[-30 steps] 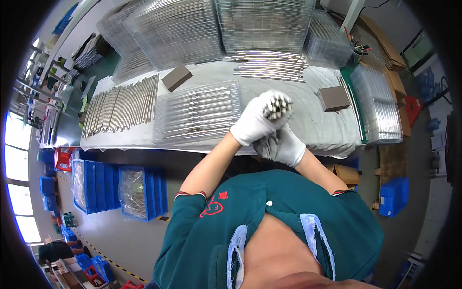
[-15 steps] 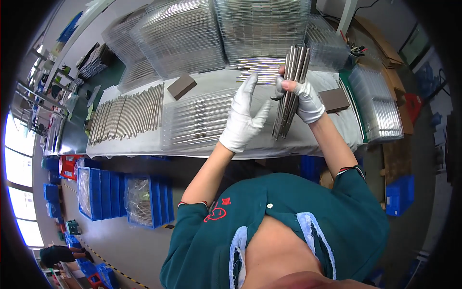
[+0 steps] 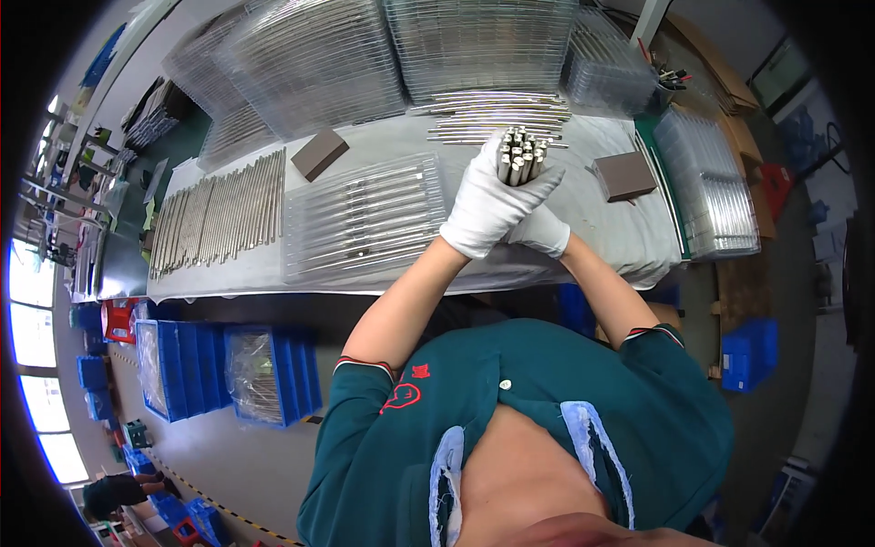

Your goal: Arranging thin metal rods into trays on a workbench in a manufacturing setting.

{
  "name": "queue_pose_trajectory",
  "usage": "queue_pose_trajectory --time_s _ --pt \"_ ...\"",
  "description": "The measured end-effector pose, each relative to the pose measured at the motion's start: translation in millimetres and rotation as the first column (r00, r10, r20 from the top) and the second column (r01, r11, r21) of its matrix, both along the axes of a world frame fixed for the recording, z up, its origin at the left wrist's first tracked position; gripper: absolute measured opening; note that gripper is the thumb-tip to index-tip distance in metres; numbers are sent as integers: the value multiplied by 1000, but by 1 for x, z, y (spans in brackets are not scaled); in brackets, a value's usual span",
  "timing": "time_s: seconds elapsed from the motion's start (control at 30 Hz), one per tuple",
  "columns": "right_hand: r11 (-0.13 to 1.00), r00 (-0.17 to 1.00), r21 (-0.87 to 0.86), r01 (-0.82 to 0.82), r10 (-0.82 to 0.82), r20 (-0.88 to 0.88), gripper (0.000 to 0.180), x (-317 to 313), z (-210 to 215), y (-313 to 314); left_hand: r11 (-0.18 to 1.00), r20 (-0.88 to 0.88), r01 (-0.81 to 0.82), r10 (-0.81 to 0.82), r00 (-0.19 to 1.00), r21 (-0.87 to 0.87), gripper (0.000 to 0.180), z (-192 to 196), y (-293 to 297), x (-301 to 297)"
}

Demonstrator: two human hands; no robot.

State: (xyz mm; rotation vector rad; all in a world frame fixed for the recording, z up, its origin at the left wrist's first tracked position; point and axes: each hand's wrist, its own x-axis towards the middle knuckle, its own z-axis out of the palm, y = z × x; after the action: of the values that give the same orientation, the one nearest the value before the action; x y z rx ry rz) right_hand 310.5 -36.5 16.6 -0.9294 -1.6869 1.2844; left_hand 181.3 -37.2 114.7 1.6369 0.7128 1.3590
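A bundle of shiny metal rods (image 3: 520, 157) stands on end in my grip above the table, its rod ends facing up toward me. My left hand (image 3: 492, 202), in a white glove, wraps round the bundle near its top. Lower down and partly behind it, my gloved right hand (image 3: 545, 228) is closed against the bundle's lower part; its fingers are mostly hidden. Left of my hands lies a clear plastic tray (image 3: 301, 239) with several rods in spaced rows. Beyond the bundle, a loose pile of rods (image 3: 497, 117) rests on the white cloth.
A long row of rods (image 3: 219, 211) covers the table's left part. Two brown blocks (image 3: 320, 154) (image 3: 624, 176) sit on the cloth. Stacked clear trays (image 3: 483, 46) line the back, with more trays (image 3: 706, 182) at right. Blue bins (image 3: 187, 369) stand on the floor at left.
The bundle has turned from lying lengthwise in my right hand to pointing its ends up at me. My left hand, open and apart before, has closed round it.
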Motion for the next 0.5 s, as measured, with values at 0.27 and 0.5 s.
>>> queue_pose_trajectory --time_s 0.27,0.5 --pt "992 987 125 -20 0 158 57 3 -3 0 980 6 46 -45 999 -193 34 -4 -3 4" --pt "984 991 -179 -5 29 129 61 30 39 -27 974 -26 71 -79 997 -216 34 -9 0 -2"
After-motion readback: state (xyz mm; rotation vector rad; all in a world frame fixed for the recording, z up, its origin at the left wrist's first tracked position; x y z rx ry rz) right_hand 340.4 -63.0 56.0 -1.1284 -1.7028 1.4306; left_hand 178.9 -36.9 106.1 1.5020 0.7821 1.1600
